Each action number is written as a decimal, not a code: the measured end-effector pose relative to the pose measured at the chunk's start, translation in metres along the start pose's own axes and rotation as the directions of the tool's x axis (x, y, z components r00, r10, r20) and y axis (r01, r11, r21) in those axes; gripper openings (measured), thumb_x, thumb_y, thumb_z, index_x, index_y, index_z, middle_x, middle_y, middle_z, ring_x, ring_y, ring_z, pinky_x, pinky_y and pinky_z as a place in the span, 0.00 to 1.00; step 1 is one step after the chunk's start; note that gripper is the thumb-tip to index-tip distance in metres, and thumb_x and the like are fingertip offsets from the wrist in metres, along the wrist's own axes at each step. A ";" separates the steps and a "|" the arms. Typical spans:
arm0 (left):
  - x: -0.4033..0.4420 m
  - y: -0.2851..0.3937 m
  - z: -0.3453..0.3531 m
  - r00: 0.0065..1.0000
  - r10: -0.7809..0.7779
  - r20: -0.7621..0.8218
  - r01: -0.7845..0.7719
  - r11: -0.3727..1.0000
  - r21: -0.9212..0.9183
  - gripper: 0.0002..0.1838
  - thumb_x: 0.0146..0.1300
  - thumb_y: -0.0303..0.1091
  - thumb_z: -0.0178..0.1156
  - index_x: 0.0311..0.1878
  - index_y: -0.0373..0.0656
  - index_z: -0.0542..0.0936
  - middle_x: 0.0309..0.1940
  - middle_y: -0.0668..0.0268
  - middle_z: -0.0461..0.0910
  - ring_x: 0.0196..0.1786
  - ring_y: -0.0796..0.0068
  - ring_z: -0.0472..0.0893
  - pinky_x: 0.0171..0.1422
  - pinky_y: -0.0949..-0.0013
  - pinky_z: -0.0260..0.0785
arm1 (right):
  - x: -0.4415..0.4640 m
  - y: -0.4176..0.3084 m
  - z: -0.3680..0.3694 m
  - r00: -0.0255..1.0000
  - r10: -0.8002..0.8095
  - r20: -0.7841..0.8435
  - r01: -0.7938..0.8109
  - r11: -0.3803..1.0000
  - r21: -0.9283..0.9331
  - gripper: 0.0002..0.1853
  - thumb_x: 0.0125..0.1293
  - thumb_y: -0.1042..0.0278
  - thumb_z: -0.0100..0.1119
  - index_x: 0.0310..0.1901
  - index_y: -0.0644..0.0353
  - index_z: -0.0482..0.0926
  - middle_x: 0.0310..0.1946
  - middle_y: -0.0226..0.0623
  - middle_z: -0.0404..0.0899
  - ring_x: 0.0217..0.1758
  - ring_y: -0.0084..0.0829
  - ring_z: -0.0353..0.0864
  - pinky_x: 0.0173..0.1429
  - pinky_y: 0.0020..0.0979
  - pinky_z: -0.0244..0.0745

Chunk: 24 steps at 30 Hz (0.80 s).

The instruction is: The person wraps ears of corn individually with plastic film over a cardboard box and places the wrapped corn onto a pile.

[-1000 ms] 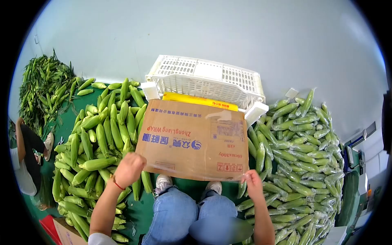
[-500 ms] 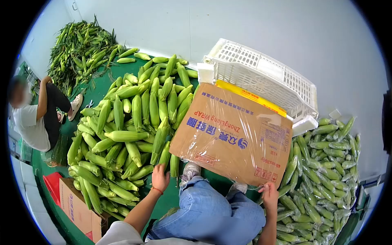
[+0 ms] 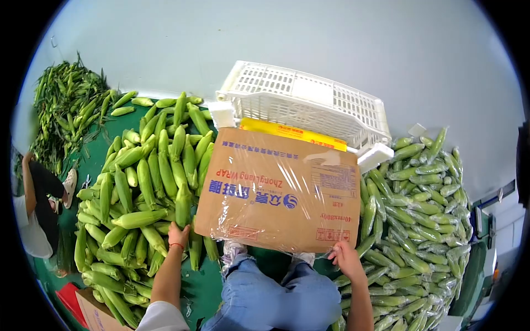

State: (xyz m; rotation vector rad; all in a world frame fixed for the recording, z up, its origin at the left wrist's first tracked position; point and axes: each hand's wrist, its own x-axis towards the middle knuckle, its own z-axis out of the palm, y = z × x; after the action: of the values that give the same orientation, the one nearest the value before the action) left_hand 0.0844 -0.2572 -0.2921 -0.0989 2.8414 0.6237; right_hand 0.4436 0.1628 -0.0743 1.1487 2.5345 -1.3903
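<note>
Corn ear point(image 3: 183, 205) is left of the carton point(image 3: 276, 190), left hand point(image 3: 178, 236) closed round its near end; I see the right hand point(image 3: 344, 257), well apart, pinching clear film point(image 3: 316, 246) at the carton's near edge. Bagged corn point(image 3: 409, 234) lies right, white crate point(image 3: 306, 108) behind.

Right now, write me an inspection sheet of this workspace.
Surface: cardboard box, print facing up, clear film over it; green floor around.
Job's things: unwrapped corn heaped left, wrapped corn heaped right.
Clutter: leafy pile far left; red item and open carton near left.
Hands: left hand grasps a corn ear at its lower end; right hand pinches the film's edge.
Cables: nothing seen.
Surroundings: white crate behind the box, pale wall, another person at left.
</note>
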 end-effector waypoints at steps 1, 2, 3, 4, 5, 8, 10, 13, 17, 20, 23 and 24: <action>0.001 -0.007 -0.004 0.999 0.008 0.049 0.003 0.975 -0.224 0.30 0.57 0.50 0.66 0.52 0.35 0.71 0.50 0.47 0.77 0.50 0.49 0.79 0.51 0.54 0.72 | 0.000 -0.001 -0.001 1.000 0.005 0.010 -0.004 1.000 -0.012 0.09 0.75 0.66 0.42 0.42 0.61 0.71 0.27 0.37 0.83 0.25 0.28 0.80 0.34 0.31 0.76; 0.001 -0.015 -0.006 0.995 0.023 0.096 0.021 0.902 -0.432 0.28 0.59 0.49 0.66 0.51 0.34 0.72 0.47 0.49 0.79 0.46 0.53 0.80 0.49 0.57 0.73 | 0.001 -0.001 -0.002 1.000 -0.001 0.006 0.001 1.000 -0.013 0.09 0.75 0.66 0.42 0.42 0.62 0.71 0.27 0.37 0.83 0.25 0.28 0.80 0.35 0.31 0.76; -0.008 -0.014 -0.013 0.991 -0.045 0.122 0.116 0.733 -0.670 0.24 0.64 0.46 0.63 0.51 0.34 0.75 0.43 0.56 0.82 0.41 0.65 0.80 0.44 0.62 0.73 | 0.001 -0.001 -0.001 1.000 -0.003 0.005 0.003 1.000 -0.012 0.09 0.75 0.66 0.42 0.42 0.62 0.71 0.27 0.37 0.83 0.26 0.28 0.81 0.35 0.32 0.76; -0.032 0.009 -0.045 0.971 -0.103 0.214 0.233 0.581 -0.780 0.22 0.66 0.45 0.60 0.54 0.38 0.75 0.42 0.62 0.80 0.40 0.71 0.78 0.41 0.66 0.73 | 0.001 0.000 0.000 1.000 -0.005 0.004 0.005 1.000 -0.013 0.09 0.75 0.66 0.42 0.42 0.62 0.71 0.27 0.37 0.83 0.26 0.29 0.81 0.36 0.32 0.76; -0.058 0.032 -0.072 0.953 -0.167 0.251 0.300 0.455 -0.838 0.22 0.67 0.46 0.60 0.56 0.42 0.73 0.41 0.64 0.79 0.40 0.73 0.78 0.40 0.69 0.73 | 0.001 0.001 0.000 1.000 0.000 0.013 0.000 1.000 0.007 0.09 0.75 0.66 0.42 0.42 0.62 0.71 0.28 0.37 0.83 0.28 0.30 0.82 0.37 0.32 0.76; -0.090 0.042 -0.115 0.987 0.142 0.071 -0.012 0.511 -0.860 0.24 0.68 0.31 0.54 0.65 0.39 0.63 0.51 0.60 0.76 0.47 0.71 0.78 0.49 0.67 0.74 | 0.002 0.008 0.001 0.999 -0.052 -0.011 0.052 0.998 0.023 0.10 0.76 0.65 0.42 0.42 0.62 0.71 0.27 0.37 0.83 0.30 0.31 0.83 0.38 0.33 0.76; -0.115 0.096 -0.162 0.859 0.508 -0.063 -0.428 0.644 -0.634 0.29 0.60 0.26 0.56 0.65 0.35 0.63 0.52 0.59 0.75 0.53 0.70 0.76 0.59 0.67 0.68 | 0.000 -0.002 0.002 0.999 -0.016 -0.035 0.014 0.998 -0.057 0.09 0.75 0.64 0.42 0.43 0.59 0.71 0.27 0.38 0.83 0.32 0.38 0.84 0.40 0.37 0.76; -0.150 0.201 -0.199 0.528 0.848 -0.041 -0.840 0.516 -0.167 0.32 0.39 0.30 0.72 0.55 0.45 0.79 0.50 0.55 0.78 0.50 0.51 0.80 0.54 0.57 0.75 | -0.003 -0.003 0.005 0.998 0.004 -0.059 -0.014 0.986 -0.164 0.08 0.74 0.63 0.41 0.45 0.56 0.69 0.29 0.38 0.84 0.34 0.45 0.83 0.40 0.43 0.75; -0.173 0.298 -0.165 -0.013 0.989 0.145 -0.996 -0.026 0.087 0.30 0.48 0.41 0.69 0.59 0.67 0.78 0.45 0.66 0.78 0.41 0.68 0.82 0.43 0.67 0.76 | -0.015 -0.010 0.014 0.990 -0.014 -0.142 -0.025 0.964 -0.265 0.07 0.74 0.66 0.43 0.45 0.59 0.69 0.27 0.39 0.82 0.33 0.43 0.83 0.39 0.40 0.76; -0.170 0.329 -0.145 -0.070 0.970 0.231 -0.994 -0.087 0.061 0.34 0.47 0.44 0.71 0.62 0.69 0.75 0.49 0.64 0.77 0.39 0.66 0.83 0.35 0.66 0.78 | -0.026 -0.026 0.001 0.973 -0.090 -0.210 0.085 0.996 -0.034 0.07 0.73 0.68 0.47 0.45 0.63 0.70 0.30 0.42 0.82 0.34 0.41 0.83 0.42 0.37 0.77; -0.162 0.342 -0.144 -0.041 0.924 0.380 -0.998 -0.058 0.033 0.35 0.48 0.45 0.71 0.63 0.68 0.74 0.50 0.68 0.78 0.36 0.64 0.83 0.34 0.64 0.77 | -0.009 -0.049 -0.011 0.948 -0.029 -0.316 0.214 0.795 0.567 0.14 0.69 0.62 0.57 0.47 0.65 0.73 0.36 0.46 0.81 0.37 0.44 0.81 0.48 0.40 0.76; -0.159 0.346 -0.145 -0.018 0.903 0.430 -0.999 -0.031 0.024 0.35 0.48 0.45 0.71 0.63 0.68 0.74 0.50 0.68 0.78 0.35 0.64 0.83 0.33 0.63 0.77 | 0.008 -0.056 0.000 0.896 -0.205 -0.394 0.347 0.877 0.333 0.16 0.69 0.60 0.57 0.47 0.65 0.73 0.36 0.45 0.81 0.37 0.44 0.81 0.48 0.40 0.76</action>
State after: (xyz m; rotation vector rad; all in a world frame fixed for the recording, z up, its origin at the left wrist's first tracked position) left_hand 0.1688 -0.0021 0.0134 2.1116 2.1057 0.2066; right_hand 0.4031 0.1490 -0.0373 1.2066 2.8378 -2.0163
